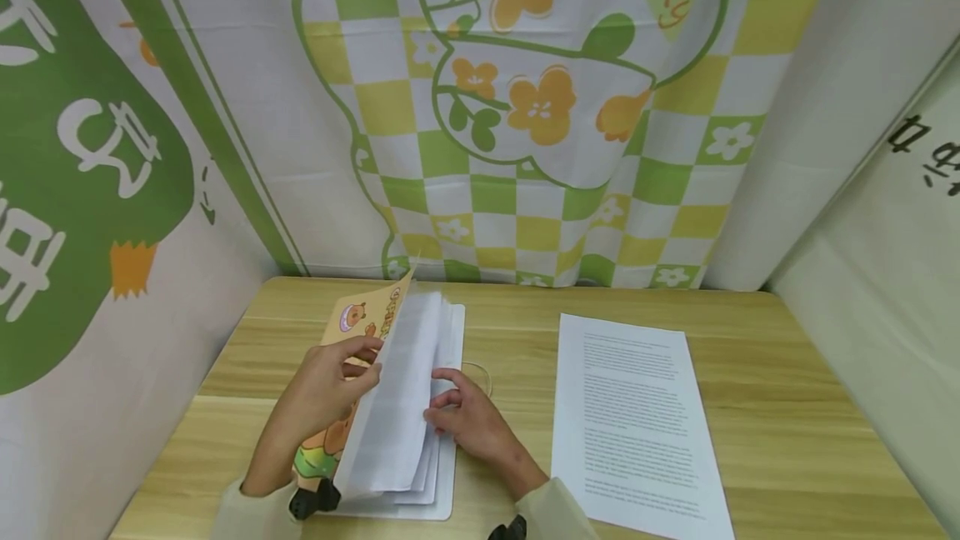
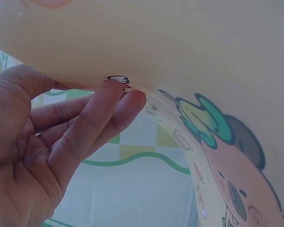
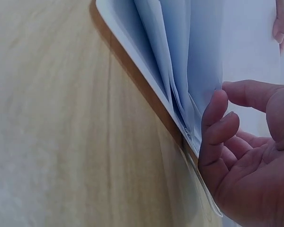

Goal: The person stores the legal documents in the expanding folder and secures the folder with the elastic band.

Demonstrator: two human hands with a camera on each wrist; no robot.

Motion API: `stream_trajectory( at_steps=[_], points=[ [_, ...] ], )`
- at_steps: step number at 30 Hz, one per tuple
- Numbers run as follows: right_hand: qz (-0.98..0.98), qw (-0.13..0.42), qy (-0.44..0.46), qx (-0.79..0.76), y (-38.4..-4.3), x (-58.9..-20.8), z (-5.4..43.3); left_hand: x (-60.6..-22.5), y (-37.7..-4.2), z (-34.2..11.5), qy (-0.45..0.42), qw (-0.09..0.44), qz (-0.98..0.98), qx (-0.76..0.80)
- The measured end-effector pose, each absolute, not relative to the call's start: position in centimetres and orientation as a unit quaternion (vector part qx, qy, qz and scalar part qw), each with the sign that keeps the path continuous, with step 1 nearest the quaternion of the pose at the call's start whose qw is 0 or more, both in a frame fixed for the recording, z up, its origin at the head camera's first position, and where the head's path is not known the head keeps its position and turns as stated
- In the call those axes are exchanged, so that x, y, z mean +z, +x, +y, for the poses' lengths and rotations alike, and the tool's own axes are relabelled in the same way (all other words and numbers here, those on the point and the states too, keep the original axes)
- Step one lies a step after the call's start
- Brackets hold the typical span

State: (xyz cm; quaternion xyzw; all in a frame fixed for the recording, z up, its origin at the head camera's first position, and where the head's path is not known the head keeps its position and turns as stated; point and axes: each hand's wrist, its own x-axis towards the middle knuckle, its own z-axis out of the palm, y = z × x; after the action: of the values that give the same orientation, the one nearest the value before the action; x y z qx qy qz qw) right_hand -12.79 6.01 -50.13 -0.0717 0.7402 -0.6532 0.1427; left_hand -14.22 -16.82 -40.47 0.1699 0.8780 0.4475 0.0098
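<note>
A folder with an orange cartoon cover [image 1: 360,300] stands partly open at the left of the table, with several white leaves [image 1: 397,419] fanned inside. My left hand [image 1: 330,382] pinches the raised cover near its free edge; in the left wrist view the fingertips lie against the printed outer face [image 2: 203,56] and the thumb tip is hidden behind it. On the other side, my right hand [image 1: 480,423] pinches the edge of a white leaf [image 3: 203,47] between thumb and forefinger, the other fingers curled. A thin pale cord [image 3: 203,184] loops out from the folder's right edge.
To the right, a printed sheet [image 1: 637,423] lies flat on the wood-grain table [image 1: 510,307]. A checked, flower-patterned curtain [image 1: 525,215] hangs along the back edge, and pale cloth walls close in both sides.
</note>
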Motion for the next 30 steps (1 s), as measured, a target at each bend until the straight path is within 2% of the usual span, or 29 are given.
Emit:
stream_trajectory(
  at_steps=[17, 30],
  points=[
    [0.766, 0.140, -0.070, -0.623, -12.0, -48.9, 7.1, -40.8, -14.5, -16.5, 0.147, 0.025, 0.877, 0.457],
    [0.810, 0.078, -0.118, -0.569, -10.6, -47.3, 12.6, -40.9, -14.4, -16.4, 0.145, 0.032, 0.876, 0.459]
  ],
)
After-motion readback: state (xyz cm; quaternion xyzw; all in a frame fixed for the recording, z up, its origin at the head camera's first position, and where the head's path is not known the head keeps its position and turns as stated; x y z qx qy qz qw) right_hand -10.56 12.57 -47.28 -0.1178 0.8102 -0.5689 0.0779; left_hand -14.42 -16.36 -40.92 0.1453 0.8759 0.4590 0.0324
